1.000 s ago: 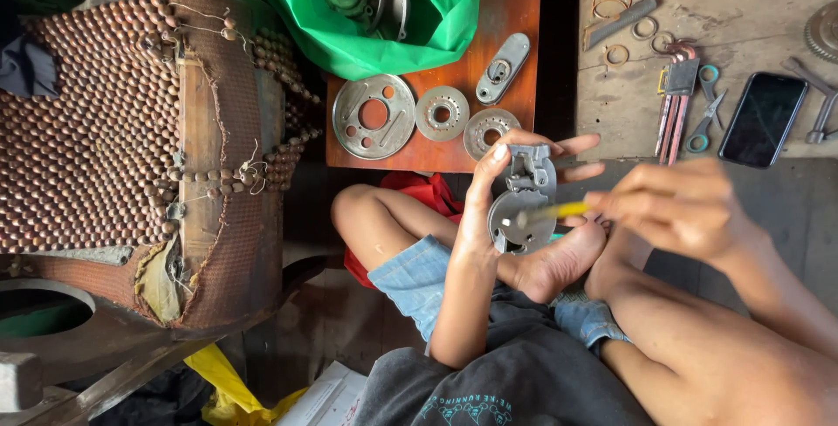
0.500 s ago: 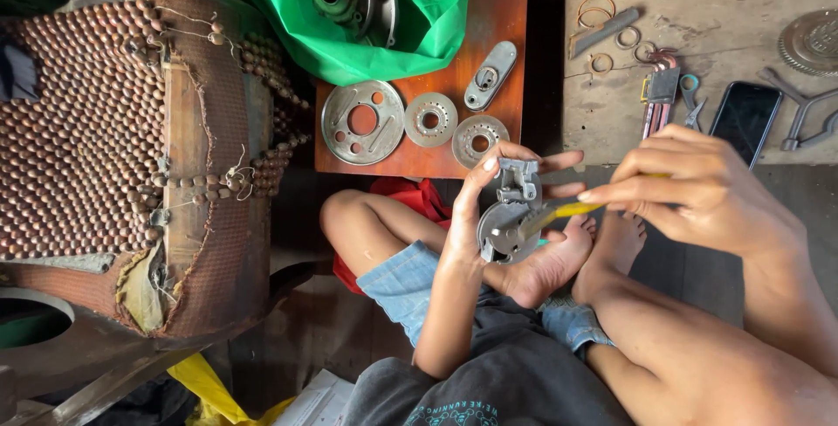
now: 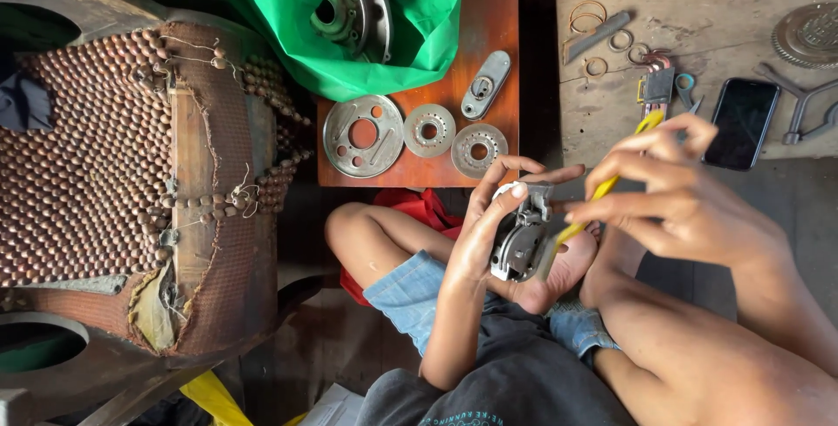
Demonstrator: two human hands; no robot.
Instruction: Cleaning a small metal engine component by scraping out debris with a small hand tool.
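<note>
Item: grey metal assembly [image 3: 522, 238], cradled over my lap, left hand [image 3: 489, 225] fingers wrapped round it, steadying. Right hand [image 3: 672, 190] fingers pinch yellow-handled tool [image 3: 602, 188], tip probing it. Three discs [image 3: 415, 133] parked on red board [image 3: 502, 24], within reach.
</note>
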